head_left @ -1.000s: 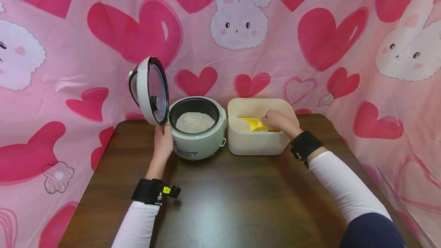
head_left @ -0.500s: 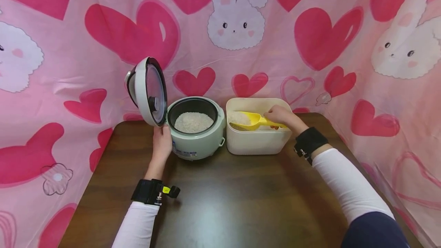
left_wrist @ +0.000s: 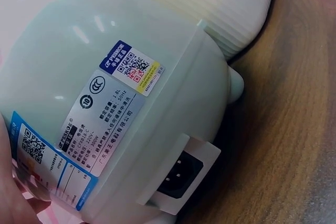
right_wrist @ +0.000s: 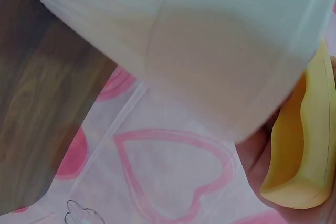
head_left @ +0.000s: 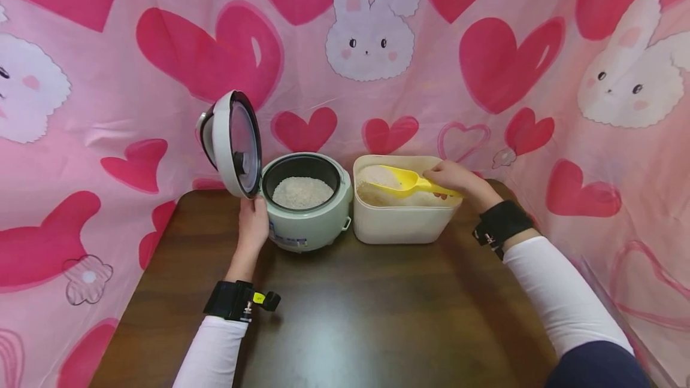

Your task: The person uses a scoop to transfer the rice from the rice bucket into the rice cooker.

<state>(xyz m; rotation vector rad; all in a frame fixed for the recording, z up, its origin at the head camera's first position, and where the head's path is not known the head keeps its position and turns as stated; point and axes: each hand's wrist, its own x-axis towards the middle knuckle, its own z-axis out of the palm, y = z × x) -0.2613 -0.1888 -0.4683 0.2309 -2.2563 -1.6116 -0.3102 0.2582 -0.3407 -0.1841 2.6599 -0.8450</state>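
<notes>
Right hand: our right hand (head_left: 455, 178) grips the handle of the yellow scoop (head_left: 405, 182), fingers curled round it; the bowl of the scoop is heaped with rice and sits level above the open white bin (head_left: 401, 229).

Left hand: our left hand (head_left: 253, 226) rests against the left side of the rice cooker (head_left: 309, 223). The wrist view shows only a sliver of skin at the cooker's labelled wall (left_wrist: 105, 124), so we think the fingers are wrapped partway round it, but we cannot be sure.

Cooker: near the table's far edge, left of middle, lid (head_left: 235, 142) standing open on the left, a bed of rice (head_left: 302, 191) already in the pot.

Bin: just beside the cooker on its right, close but apparently not touching, toward the far right corner of the table (head_left: 345, 316).

Doing the carry well: we judge the scoop should stay level and low across the small gap between the two rims, tipping only once its lip is over the pot's middle.

Bracing: we would keep the left hand pressed on the cooker so a knock from the scoop does not slide it.

Risk: grains spilling into the gap between bin and cooker.
</notes>
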